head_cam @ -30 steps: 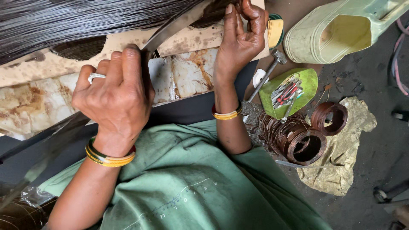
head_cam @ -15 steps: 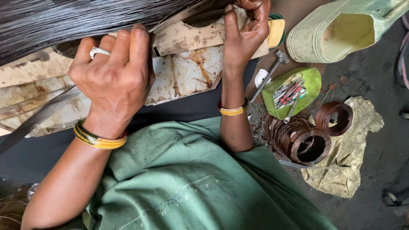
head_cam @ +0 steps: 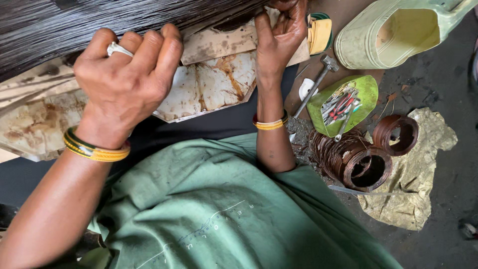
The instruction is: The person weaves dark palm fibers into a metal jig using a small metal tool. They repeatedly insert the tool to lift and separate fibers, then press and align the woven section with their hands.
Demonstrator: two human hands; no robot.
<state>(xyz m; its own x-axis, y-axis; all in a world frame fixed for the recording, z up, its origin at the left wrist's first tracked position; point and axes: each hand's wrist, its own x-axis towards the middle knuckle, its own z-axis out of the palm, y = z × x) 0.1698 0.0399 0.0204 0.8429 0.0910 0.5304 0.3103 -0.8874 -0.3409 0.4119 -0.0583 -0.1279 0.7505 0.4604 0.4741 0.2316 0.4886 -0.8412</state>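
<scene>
Head view. Left hand [head_cam: 127,84] is curling into a loose fist at the lower edge of a broad band of dark fibres [head_cam: 114,22]; fingers are folded under, and whether they are pinching any strands cannot be told. A ring is showing on one finger, yellow-green bangles [head_cam: 94,149] on the wrist.

Right hand [head_cam: 280,37] is reaching up at the right end of the fibres, fingers closing on something at the top edge, partly cut off by the frame; what it is gripping cannot be made out.

Fibres are lying across the top left, over a stained, cracked board [head_cam: 209,84] that is sitting between the two hands.

Green cloth [head_cam: 214,209] is covering the lap below.

To the right, on the ground: a hammer [head_cam: 318,82] lying beside a green tray [head_cam: 366,97] of small tools, two copper wire coils [head_cam: 368,159] near it on a crumpled sheet [head_cam: 423,179], and a pale plastic jug [head_cam: 393,35] on its side above.
</scene>
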